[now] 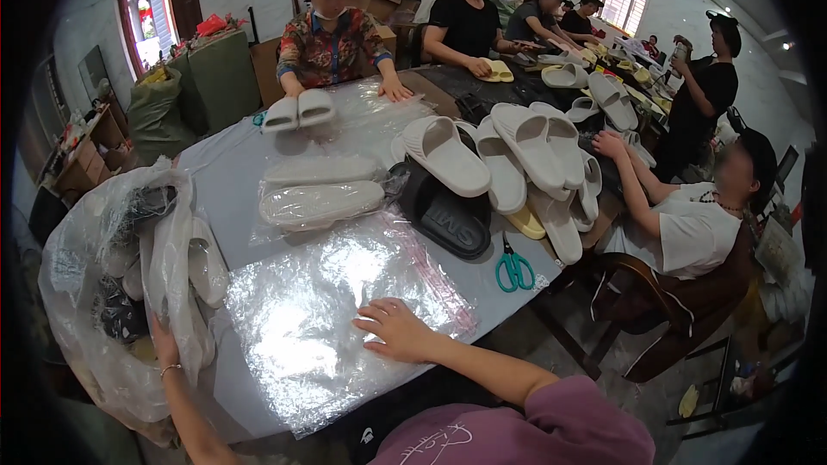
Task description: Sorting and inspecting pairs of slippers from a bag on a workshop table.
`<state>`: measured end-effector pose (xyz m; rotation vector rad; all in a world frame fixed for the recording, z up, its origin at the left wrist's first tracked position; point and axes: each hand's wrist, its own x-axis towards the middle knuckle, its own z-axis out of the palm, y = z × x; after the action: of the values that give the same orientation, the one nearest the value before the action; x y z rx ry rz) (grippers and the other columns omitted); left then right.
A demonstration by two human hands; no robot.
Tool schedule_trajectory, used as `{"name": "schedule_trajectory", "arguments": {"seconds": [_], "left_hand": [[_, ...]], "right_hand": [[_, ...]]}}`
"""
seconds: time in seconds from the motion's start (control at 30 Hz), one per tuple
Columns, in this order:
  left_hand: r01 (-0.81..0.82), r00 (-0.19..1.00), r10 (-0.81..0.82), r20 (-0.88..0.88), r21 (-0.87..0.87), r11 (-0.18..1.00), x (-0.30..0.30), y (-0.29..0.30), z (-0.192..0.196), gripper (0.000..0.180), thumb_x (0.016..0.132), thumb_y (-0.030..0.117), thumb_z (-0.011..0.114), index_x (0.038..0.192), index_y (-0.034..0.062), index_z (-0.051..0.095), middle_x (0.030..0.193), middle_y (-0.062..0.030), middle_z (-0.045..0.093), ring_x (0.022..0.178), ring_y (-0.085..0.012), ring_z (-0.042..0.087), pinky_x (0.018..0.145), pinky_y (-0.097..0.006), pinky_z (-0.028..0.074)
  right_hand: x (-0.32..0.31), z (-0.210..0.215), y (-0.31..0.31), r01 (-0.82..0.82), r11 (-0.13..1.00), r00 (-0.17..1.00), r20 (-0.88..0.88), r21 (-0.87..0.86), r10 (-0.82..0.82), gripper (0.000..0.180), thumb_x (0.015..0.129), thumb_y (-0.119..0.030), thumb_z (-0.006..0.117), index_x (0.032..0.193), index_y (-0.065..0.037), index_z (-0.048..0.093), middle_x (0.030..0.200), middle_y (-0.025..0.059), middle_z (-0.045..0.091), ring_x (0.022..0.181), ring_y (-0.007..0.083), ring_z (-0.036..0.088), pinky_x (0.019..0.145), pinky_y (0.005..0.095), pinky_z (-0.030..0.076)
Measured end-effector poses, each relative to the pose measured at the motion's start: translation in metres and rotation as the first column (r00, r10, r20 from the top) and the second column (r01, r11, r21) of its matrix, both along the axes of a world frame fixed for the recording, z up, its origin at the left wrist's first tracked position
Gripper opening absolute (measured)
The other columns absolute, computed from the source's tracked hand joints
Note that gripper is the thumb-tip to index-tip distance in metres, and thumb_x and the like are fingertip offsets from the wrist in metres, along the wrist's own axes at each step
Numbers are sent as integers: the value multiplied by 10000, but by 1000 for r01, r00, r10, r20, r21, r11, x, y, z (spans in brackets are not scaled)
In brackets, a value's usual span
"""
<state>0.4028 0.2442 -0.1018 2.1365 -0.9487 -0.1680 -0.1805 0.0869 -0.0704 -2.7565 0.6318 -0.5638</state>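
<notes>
My right hand [396, 327] lies with its fingers spread on a stack of clear plastic bags [301, 310] at the near table edge, holding nothing. At the left, my left hand [164, 346] is against a large clear plastic sack [73, 258]; its fingers are partly hidden, so I cannot tell whether they grip. Inside the sack are wrapped slippers, some light and some dark; a pale slipper [207, 263] shows at its right side. Beyond the bag stack lies a pair of whitish slippers [323, 205] wrapped in clear plastic, soles up.
Loose light-grey slippers [448, 155] are heaped right of centre, beside a black slipper [448, 224]. Teal-handled scissors [514, 271] lie near the right table edge. Across the table a person holds grey slippers [299, 110]. Another sits at the right on a wooden chair [642, 280]; more people work farther back.
</notes>
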Motion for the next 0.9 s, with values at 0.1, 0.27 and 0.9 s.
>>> {"name": "schedule_trajectory", "arguments": {"seconds": [0.1,0.27,0.9], "left_hand": [[-305,941,295,164,43,951,9,16,42,602,876,202,573,1408,16,364,1412,-234,396,1284,-377,407,1056,-387,342],[-724,642,434,632,312,615,28,24,98,452,888,177,542,1300,3,481,1265,-232,521,1165,-413,496,978,-449,409],[-738,585,547,599,113,665,87,48,-37,650,716,484,666,1186,43,583,1168,-192,605,1083,-374,562,945,-450,440]], "right_hand": [[8,0,2,-21,1000,1000,0,7,21,480,894,-367,556,1298,-113,500,1335,97,481,1269,279,394,1075,433,267],[1,5,2,5,1000,999,-54,5,-4,479,903,-369,542,1304,-112,496,1348,99,473,1270,284,394,1076,438,268],[11,6,-12,24,998,995,-97,55,-19,448,815,-279,633,1215,-91,560,1277,116,507,1214,335,416,1037,480,298]]}}
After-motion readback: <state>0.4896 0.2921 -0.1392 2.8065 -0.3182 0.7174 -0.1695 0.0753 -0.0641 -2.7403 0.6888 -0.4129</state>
